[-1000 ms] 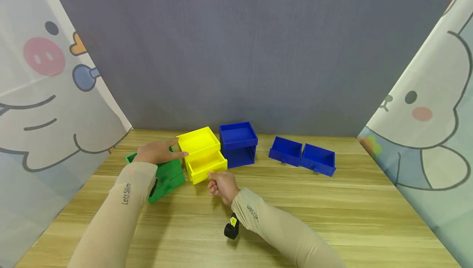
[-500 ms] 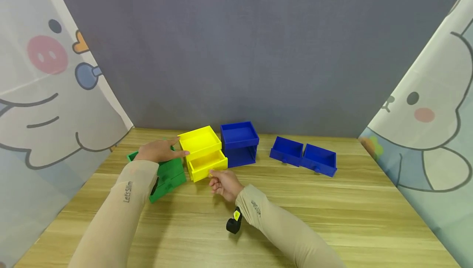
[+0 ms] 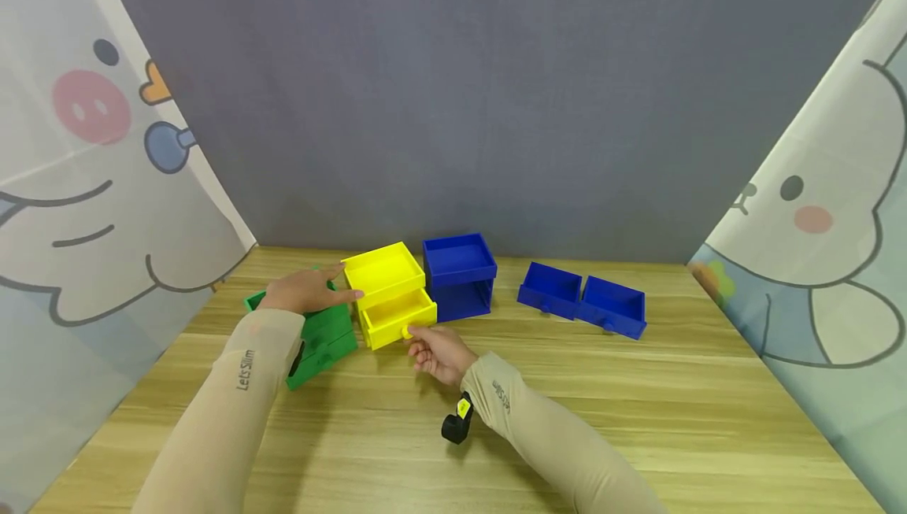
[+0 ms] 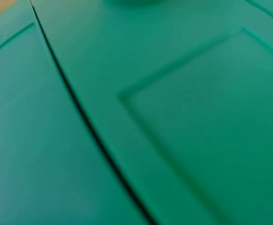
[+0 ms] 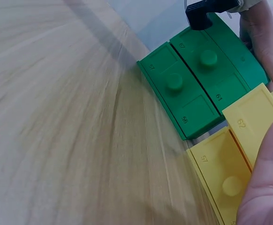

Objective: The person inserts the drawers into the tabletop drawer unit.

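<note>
A small yellow chest of drawers (image 3: 383,268) has its upper drawer (image 3: 397,317) pulled partly out and a tray top. At the drawer's front, my right hand (image 3: 444,354) has its thumb and curled index finger at the round knob (image 3: 407,332), part of which shows. Its thumb appears at the edge of the right wrist view, by the yellow drawer fronts (image 5: 211,164). My left hand (image 3: 301,291) reaches over a green chest of drawers (image 3: 327,341), with thumb and forefinger spread straight against the yellow chest's left side. Only green drawer fronts (image 4: 197,117) fill the left wrist view.
A blue chest (image 3: 459,258) with an open compartment stands right of the yellow one. Two blue drawers (image 3: 550,290) lie farther right on the wooden table (image 3: 638,412). A grey backdrop (image 3: 496,105) rises behind, with printed cloth panels at both sides.
My right hand and wrist have shifted slightly right, uncovering part of the yellow knob. The yellow drawer sits slightly farther in than a second ago. My left hand stays in place.
</note>
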Available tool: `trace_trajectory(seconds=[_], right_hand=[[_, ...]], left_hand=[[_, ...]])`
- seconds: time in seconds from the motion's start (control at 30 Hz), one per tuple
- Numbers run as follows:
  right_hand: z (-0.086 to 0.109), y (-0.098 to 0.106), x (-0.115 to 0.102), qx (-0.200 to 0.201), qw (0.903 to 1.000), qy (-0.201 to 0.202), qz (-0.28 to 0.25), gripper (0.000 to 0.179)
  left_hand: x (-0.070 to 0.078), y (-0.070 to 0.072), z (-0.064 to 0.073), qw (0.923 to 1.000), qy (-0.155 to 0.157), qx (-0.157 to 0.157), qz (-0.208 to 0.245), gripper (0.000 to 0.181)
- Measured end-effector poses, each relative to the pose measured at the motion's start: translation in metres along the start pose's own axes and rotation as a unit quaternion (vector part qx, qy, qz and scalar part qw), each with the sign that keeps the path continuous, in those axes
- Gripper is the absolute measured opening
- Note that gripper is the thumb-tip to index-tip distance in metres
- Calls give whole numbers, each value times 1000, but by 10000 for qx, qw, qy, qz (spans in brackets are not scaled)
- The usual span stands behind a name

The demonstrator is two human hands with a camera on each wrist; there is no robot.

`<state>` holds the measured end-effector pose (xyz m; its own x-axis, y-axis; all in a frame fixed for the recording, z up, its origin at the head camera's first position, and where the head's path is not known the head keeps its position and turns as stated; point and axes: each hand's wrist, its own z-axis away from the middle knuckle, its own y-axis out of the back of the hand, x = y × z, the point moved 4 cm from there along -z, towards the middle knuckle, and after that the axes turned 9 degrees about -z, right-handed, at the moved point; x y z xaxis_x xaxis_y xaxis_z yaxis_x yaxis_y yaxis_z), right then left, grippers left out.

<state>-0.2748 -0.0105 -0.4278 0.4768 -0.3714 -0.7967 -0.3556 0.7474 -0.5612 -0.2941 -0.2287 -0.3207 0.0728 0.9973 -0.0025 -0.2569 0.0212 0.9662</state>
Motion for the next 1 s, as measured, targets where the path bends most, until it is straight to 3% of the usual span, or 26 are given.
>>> trace_trajectory(seconds=[0.4,0.73,1.0], right_hand=[[-4,-1,-6,372,9992,136,83,18],[-2,-8,0,618,9969,474,119,22],[-5,-12,-3,1087,9917,662,179,19]], left_hand=[[1,3,1,10000,65,-34,-50,101],[3,3,0,10000,-2,28,-9,100],[2,2,0,10000,-29,53,21,100]])
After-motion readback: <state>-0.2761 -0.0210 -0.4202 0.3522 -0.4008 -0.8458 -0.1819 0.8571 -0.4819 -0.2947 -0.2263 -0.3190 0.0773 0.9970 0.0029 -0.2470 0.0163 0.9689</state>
